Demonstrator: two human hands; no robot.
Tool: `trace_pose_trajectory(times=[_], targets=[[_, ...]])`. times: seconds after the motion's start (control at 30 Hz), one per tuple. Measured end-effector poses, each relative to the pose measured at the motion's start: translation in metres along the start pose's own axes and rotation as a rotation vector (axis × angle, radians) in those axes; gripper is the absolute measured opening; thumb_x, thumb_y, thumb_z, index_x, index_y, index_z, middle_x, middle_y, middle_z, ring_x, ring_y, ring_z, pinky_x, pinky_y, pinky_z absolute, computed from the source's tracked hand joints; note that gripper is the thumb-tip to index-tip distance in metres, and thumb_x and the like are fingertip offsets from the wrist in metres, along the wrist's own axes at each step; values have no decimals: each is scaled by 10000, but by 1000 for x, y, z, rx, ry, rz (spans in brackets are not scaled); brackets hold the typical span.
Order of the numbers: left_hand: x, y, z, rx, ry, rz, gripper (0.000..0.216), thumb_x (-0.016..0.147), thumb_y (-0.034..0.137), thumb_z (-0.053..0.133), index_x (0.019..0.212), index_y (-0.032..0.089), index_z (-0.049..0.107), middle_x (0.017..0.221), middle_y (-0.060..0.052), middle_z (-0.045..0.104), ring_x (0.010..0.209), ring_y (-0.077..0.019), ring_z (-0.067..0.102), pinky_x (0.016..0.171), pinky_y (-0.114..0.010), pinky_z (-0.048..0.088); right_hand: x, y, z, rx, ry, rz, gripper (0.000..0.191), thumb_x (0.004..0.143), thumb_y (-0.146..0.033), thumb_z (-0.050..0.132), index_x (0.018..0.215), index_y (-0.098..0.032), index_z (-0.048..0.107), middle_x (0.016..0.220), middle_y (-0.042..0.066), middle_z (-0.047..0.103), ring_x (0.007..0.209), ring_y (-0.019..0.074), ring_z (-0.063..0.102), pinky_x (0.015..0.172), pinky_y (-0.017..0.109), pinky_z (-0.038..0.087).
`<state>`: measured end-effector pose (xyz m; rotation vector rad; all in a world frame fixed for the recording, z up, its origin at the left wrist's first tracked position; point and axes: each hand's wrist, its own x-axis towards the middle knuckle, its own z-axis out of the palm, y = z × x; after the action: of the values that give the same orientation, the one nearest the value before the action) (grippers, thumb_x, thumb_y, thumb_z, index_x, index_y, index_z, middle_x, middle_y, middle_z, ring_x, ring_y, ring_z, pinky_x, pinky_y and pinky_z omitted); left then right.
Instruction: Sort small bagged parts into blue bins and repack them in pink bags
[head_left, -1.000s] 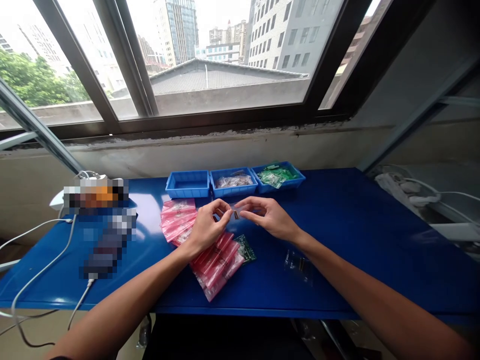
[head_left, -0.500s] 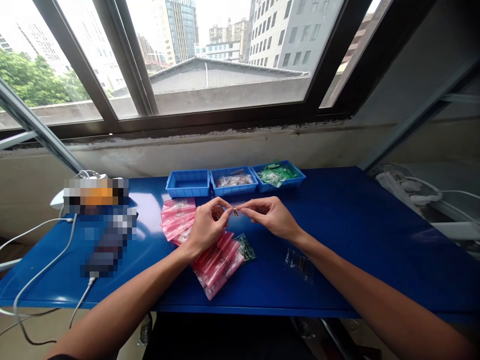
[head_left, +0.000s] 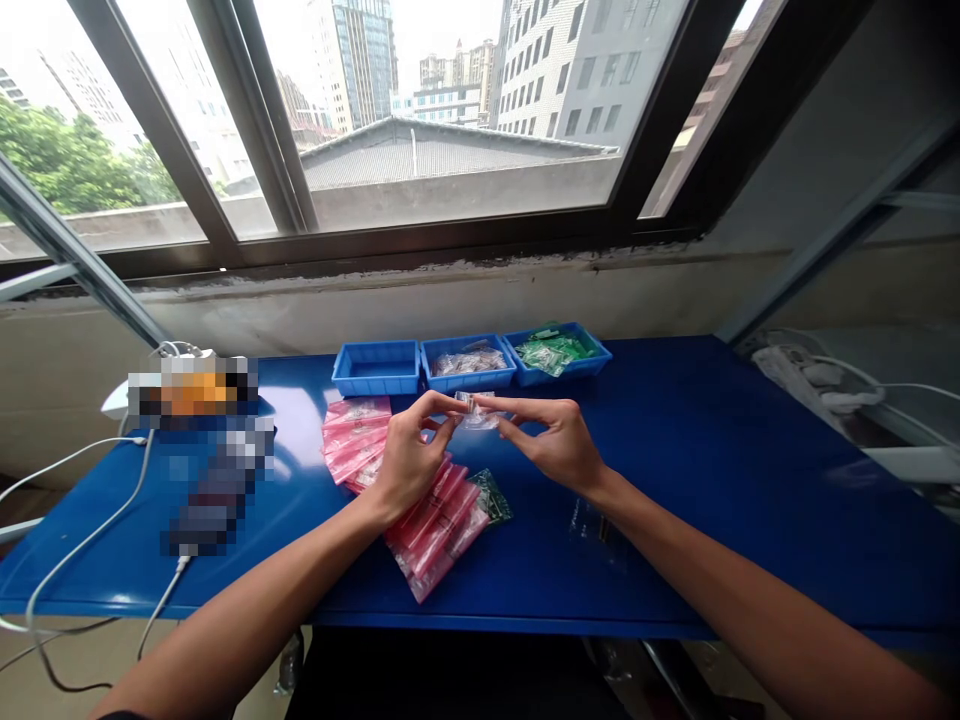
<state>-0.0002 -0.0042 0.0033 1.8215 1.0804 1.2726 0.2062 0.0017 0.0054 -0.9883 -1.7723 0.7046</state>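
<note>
Clear plastic bag (head_left: 478,414), small and crinkled, is suspended between both hands above the blue tabletop (head_left: 712,430), forward of the pink plastic bags (head_left: 431,520). From my remote view, its longer span appears to run left to right, bridging the fingertips; creases make the exact axis uncertain. Small dark parts show at its upper left, close to the left index fingertip.

Left hand (head_left: 411,448): thumb and index finger pinch the left end of the bag, index above, thumb below. Right hand (head_left: 561,440): index finger extends leftward along the upper edge, thumb set beneath at the lower right; I read this grip as closed on the bag. Both forearms enter from the lower corners and converge inward, knuckles raised.

Fingertips cover both ends of the bag, and I cannot make out its opening or count the parts. The left hand and wrist conceal some of the pink stack. A second transparent packet (head_left: 585,520) on the tabletop is partly hidden by the right forearm. Pixelation obscures the objects (head_left: 217,490) at far left.
</note>
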Motion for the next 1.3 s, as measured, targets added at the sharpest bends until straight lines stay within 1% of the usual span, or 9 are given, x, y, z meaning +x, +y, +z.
trace_pose_trajectory(times=[0.2, 0.3, 0.43, 0.6, 0.77, 0.93, 1.1, 1.2, 1.3], targets=[[1, 1, -1, 0, 1, 13, 88, 975, 228, 646, 1005, 209, 726, 1025, -49, 789, 956, -210, 741, 825, -312, 592, 0, 1, 0, 21, -13, 40, 277, 927, -378, 708, 1134, -261, 851, 1151, 61, 825, 887, 303, 814, 695, 403, 675], [1, 2, 0, -43, -33, -51, 139, 971, 326, 677, 944, 192, 708, 884, -40, 766, 795, -188, 725, 712, -284, 570, 0, 0, 0, 58, -31, 65, 265, 929, -428, 705, 982, -233, 875, 779, 53, 829, 606, 223, 743, 567, 333, 602], [1, 3, -1, -121, -78, -188, 301, 946, 455, 697, 831, 181, 650, 596, 21, 629, 513, -131, 570, 522, -241, 460, 2, -1, 0, 109, -95, 159, 365, 902, -496, 726, 722, -189, 811, 445, -19, 570, 378, 117, 484, 419, 262, 387], [3, 4, -1, -150, -79, -232, 335, 913, 472, 725, 779, 177, 639, 529, 44, 569, 450, -109, 515, 481, -226, 392, 3, 0, 0, 184, -134, 233, 394, 881, -517, 742, 689, -174, 770, 450, -32, 520, 397, 96, 431, 422, 245, 327], [2, 5, -1, -159, -79, -235, 304, 930, 448, 707, 813, 173, 652, 540, 25, 621, 467, -124, 555, 504, -236, 433, 2, 4, 1, 185, -115, 223, 375, 907, -511, 718, 855, -163, 849, 495, -9, 609, 394, 106, 503, 412, 239, 384], [2, 3, -1, -103, -43, -139, 204, 949, 376, 700, 908, 176, 697, 843, -54, 778, 775, -197, 741, 672, -275, 548, 1, 8, 4, 228, -58, 169, 315, 896, -455, 754, 1026, -193, 873, 837, 84, 836, 594, 208, 759, 478, 269, 559], [3, 1, -1, -17, -5, -23, 81, 940, 200, 650, 988, 200, 715, 1039, -49, 779, 936, -189, 718, 741, -262, 541, 0, 9, 4, 127, 29, 48, 281, 892, -268, 736, 1146, -226, 850, 1128, 88, 831, 836, 268, 820, 720, 362, 668], [3, 1, -1, -7, -11, -22, 83, 955, 259, 663, 976, 194, 709, 983, -41, 759, 875, -179, 688, 729, -260, 524, 0, 7, 3, 133, 25, 36, 241, 891, -287, 752, 1096, -222, 861, 1014, 82, 850, 775, 243, 804, 669, 331, 646], [1, 0, -1, 17, -73, -74, 283, 992, 413, 635, 853, 173, 689, 791, -20, 691, 697, -152, 603, 626, -253, 457, 1, 6, 2, 213, -48, 123, 204, 907, -373, 752, 878, -200, 857, 635, 26, 755, 477, 143, 651, 460, 248, 510]])
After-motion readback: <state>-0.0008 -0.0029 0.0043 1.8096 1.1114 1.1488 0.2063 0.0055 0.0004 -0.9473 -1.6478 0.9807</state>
